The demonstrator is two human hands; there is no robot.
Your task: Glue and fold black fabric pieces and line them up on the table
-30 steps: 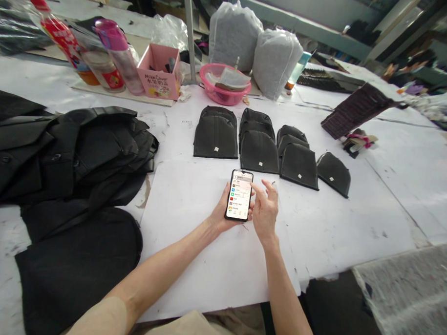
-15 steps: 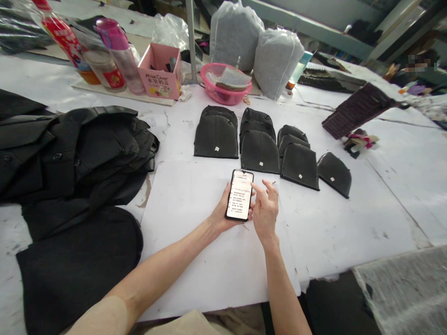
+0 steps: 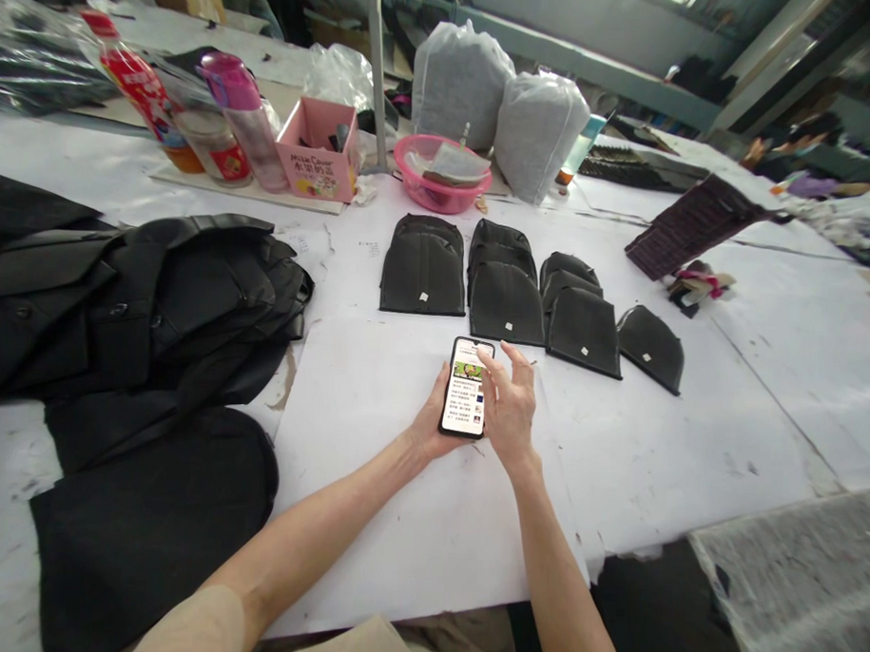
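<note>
A black smartphone (image 3: pixel 463 401) with a lit screen of text and small pictures rests in my left hand (image 3: pixel 431 423), whose fingers wrap round its edge and back. Over the screen's right side hovers my right hand (image 3: pixel 510 409), fingers apart and bent, one fingertip at the upper part of the screen. Whether that fingertip touches the glass I cannot tell. Just beyond the phone lie black fabric pieces in overlapping stacks: a left stack (image 3: pixel 423 269), a middle stack (image 3: pixel 505 300), a right stack (image 3: pixel 583 326) and a single piece (image 3: pixel 651 347), with small white labels.
Black garments (image 3: pixel 155 298) are heaped at the left. Along the back stand a red-capped bottle (image 3: pixel 138 94), a purple-lidded bottle (image 3: pixel 249 128), a pink box (image 3: pixel 319 164), a pink basin (image 3: pixel 437 195) and white bags (image 3: pixel 462 78). A dark woven stand (image 3: pixel 695 224) and a person (image 3: pixel 810 137) are at the right.
My right hand has moved slightly left, its fingertip now over the upper screen. Pictures have appeared on the phone's screen. The camera view has tilted up slightly.
</note>
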